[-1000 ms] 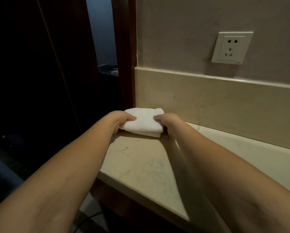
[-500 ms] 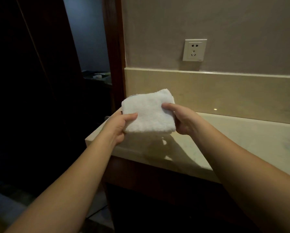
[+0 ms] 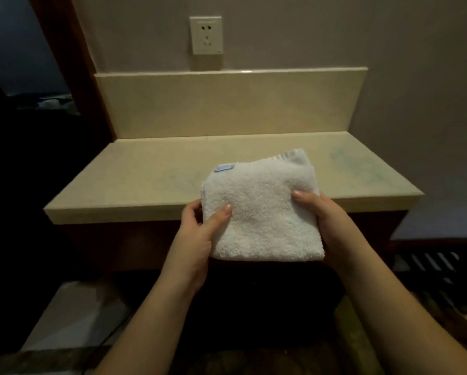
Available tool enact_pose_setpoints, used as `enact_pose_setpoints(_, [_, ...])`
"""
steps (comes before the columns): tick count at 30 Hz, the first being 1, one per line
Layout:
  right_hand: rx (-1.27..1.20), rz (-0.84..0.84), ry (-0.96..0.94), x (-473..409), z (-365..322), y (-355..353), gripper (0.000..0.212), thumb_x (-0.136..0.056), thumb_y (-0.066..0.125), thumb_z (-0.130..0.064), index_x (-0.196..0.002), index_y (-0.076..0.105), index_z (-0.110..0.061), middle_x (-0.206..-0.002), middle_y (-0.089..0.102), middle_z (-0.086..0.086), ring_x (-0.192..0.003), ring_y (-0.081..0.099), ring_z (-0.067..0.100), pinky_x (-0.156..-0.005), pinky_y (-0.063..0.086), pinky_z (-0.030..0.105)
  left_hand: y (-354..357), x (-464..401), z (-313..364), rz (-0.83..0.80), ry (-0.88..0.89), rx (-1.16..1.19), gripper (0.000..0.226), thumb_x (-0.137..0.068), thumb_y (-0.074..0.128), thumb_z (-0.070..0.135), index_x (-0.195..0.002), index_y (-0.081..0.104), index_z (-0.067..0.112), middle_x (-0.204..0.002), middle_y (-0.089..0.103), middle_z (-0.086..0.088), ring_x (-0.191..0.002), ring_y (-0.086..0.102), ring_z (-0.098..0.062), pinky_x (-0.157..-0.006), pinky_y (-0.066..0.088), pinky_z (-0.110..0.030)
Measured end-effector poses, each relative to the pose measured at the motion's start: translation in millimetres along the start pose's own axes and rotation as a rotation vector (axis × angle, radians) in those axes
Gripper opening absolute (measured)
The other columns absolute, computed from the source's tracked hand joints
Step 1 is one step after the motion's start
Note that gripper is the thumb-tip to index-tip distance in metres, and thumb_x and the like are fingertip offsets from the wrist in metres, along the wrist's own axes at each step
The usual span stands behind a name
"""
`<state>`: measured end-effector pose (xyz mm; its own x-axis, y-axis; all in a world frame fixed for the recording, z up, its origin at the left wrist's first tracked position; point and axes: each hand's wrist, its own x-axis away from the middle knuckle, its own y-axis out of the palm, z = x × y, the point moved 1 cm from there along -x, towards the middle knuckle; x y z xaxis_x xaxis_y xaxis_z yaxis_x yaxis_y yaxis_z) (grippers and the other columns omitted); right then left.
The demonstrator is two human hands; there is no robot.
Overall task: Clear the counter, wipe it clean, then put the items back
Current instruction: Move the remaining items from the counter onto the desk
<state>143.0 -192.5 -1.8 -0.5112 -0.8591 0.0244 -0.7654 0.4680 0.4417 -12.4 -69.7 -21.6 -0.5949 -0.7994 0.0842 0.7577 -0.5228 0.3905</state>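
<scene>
Towel (image 3: 262, 212), white and folded into a thick pad, is held up off the near edge of the table (image 3: 151, 171) — left hand (image 3: 197, 234) and right hand (image 3: 327, 220) each clamped on a side, thumbs on top, likely to keep the folds together. Beyond, the stone top lies bare below a wall socket (image 3: 206, 35).

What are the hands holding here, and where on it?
A folded white towel: left hand grips its left edge, right hand its right edge.

Wall socket (image 3: 206, 35) above backsplash (image 3: 227, 104); dark slatted grille (image 3: 441, 274) low at right
</scene>
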Motion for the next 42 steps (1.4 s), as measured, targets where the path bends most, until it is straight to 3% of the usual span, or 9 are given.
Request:
enact_pose_setpoints(9, [-0.154,0.311,0.086,112.5,9.0,-139.0,0.053,-0.075,0.067,-0.023,-0.125,0.055,-0.009,-0.104,0.071,0.013,-0.092,0.070,0.030,-0.065,0.057,0.039,94.6,16.9,-100.7,-0.403,-0.385,-0.144,0.070,-0.067,0.080,0.026,-0.130,0.051,0.017,-0.121,0.066,-0.012,-0.103,0.068,-0.027,-0.082,0.055,-0.040])
enact_pose_setpoints(13, [-0.172,0.394,0.087,163.6,3.0,-200.1,0.096,-0.045,0.093,-0.035,-0.130,0.054,-0.010,-0.120,0.065,0.017,-0.106,0.064,0.035,-0.075,0.056,0.044,154.6,34.5,-147.0,-0.546,-0.489,-0.215,0.055,-0.075,0.072,0.028,-0.126,0.053,0.021,-0.115,0.069,-0.008,-0.100,0.070,-0.026,-0.080,0.057,-0.041])
enact_pose_setpoints(15, [-0.170,0.436,0.076,188.8,-4.4,-231.4,0.099,-0.044,0.093,-0.037,-0.131,0.053,-0.010,-0.123,0.063,0.017,-0.109,0.063,0.036,-0.078,0.054,0.045,187.9,47.5,-168.9,-0.622,-0.547,-0.207,0.046,-0.077,0.073,0.025,-0.120,0.056,0.023,-0.107,0.073,-0.005,-0.098,0.070,-0.025,-0.077,0.058,-0.039])
enact_pose_setpoints(22, [-0.186,0.628,0.038,275.8,-35.4,-348.2,0.106,-0.040,0.093,-0.040,-0.133,0.051,-0.013,-0.124,0.063,0.017,-0.111,0.061,0.037,-0.087,0.050,0.050,312.7,96.6,-243.0,-0.691,-0.700,-0.222,0.057,-0.069,0.073,0.022,-0.122,0.054,0.020,-0.105,0.073,-0.009,-0.090,0.072,-0.026,-0.066,0.059,-0.039])
enact_pose_setpoints(27, [-0.212,0.737,0.010,333.5,-51.1,-415.2,0.086,-0.051,0.085,-0.031,-0.129,0.054,-0.016,-0.117,0.067,0.014,-0.104,0.065,0.035,-0.080,0.053,0.048,388.2,132.7,-282.0,-0.765,-0.912,-0.240,0.040,-0.070,0.070,0.026,-0.107,0.066,0.010,-0.093,0.075,-0.012,-0.080,0.074,-0.027,-0.067,0.055,-0.040])
enact_pose_setpoints(29, [-0.249,0.802,0.000,354.6,-55.0,-438.0,0.072,-0.062,0.076,-0.027,-0.130,0.053,-0.016,-0.113,0.069,0.013,-0.101,0.067,0.034,-0.078,0.054,0.047,414.3,145.4,-295.7,-0.834,-0.969,-0.228,0.054,-0.047,0.093,0.025,-0.095,0.076,0.008,-0.096,0.074,-0.016,-0.083,0.073,-0.032,-0.066,0.058,-0.043])
enact_pose_setpoints(32, [-0.269,0.879,-0.011,381.3,-61.8,-461.5,0.067,-0.068,0.076,-0.025,-0.130,0.052,-0.019,-0.115,0.068,0.012,-0.100,0.067,0.033,-0.078,0.054,0.046,447.9,159.5,-317.6,-0.918,-1.012,-0.241,0.083,-0.023,0.100,0.022,-0.100,0.072,0.009,-0.102,0.072,-0.018,-0.088,0.072,-0.034,-0.065,0.060,-0.043])
enact_pose_setpoints(39, [-0.278,1.005,-0.001,432.7,-73.8,-495.1,0.058,-0.074,0.066,-0.032,-0.130,0.051,-0.026,-0.116,0.067,0.008,-0.099,0.067,0.029,-0.069,0.058,0.040,511.4,183.8,-358.5,-1.070,-1.068,-0.335,0.100,-0.028,0.098,0.029,-0.118,0.060,0.011,-0.109,0.071,-0.015,-0.094,0.071,-0.032,-0.075,0.056,-0.043])
enact_pose_setpoints(42, [-0.299,1.068,0.039,446.3,-72.9,-508.1,0.045,-0.084,0.064,-0.032,-0.127,0.052,-0.027,-0.113,0.067,0.008,-0.098,0.067,0.028,-0.070,0.057,0.040,534.3,192.2,-371.8,-1.116,-1.077,-0.391,0.088,-0.044,0.093,0.029,-0.123,0.058,0.010,-0.107,0.072,-0.015,-0.091,0.071,-0.031,-0.070,0.058,-0.040])
